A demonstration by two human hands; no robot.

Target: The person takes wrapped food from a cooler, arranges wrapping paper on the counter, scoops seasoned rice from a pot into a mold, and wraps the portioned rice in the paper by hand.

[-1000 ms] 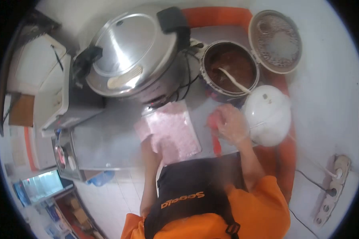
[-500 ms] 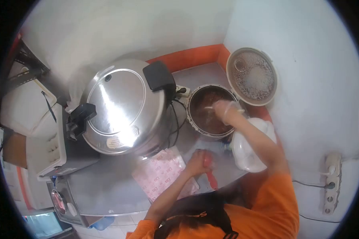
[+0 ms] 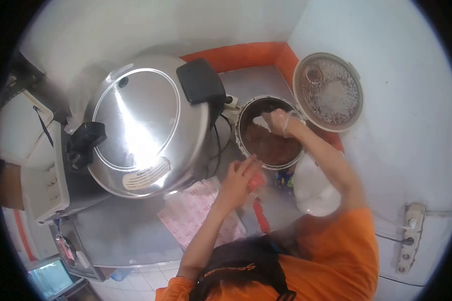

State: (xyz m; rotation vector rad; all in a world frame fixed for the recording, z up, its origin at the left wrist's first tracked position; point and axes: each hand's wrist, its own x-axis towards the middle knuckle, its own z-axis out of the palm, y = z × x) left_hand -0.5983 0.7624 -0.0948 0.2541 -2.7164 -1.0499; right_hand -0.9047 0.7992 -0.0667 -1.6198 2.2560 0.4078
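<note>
Inside the rim of the round pot [image 3: 240,141] of brown food, my right hand [image 3: 281,123], in a clear glove, grips a white spoon [image 3: 261,122]. My left hand [image 3: 238,183] is wrapped round a small red-pink object [image 3: 257,180], just in front of the pot; its shape is partly hidden. Below it a red utensil [image 3: 260,216] lies on the grey counter [image 3: 135,231]. Pink printed paper sheets [image 3: 191,213] lie to the left, partly behind my left forearm.
A large steel cooker [image 3: 135,120] with black handles stands at the left. The pot's open lid [image 3: 328,93] leans near the right wall. A white rounded lid [image 3: 316,185] is beside my right forearm. A power strip [image 3: 411,238] hangs on the wall.
Since the first frame, my right hand has left the red-pink object and moved into the pot, onto the spoon. My left hand has left the paper, taken the red-pink object, and moved closer to the pot.
</note>
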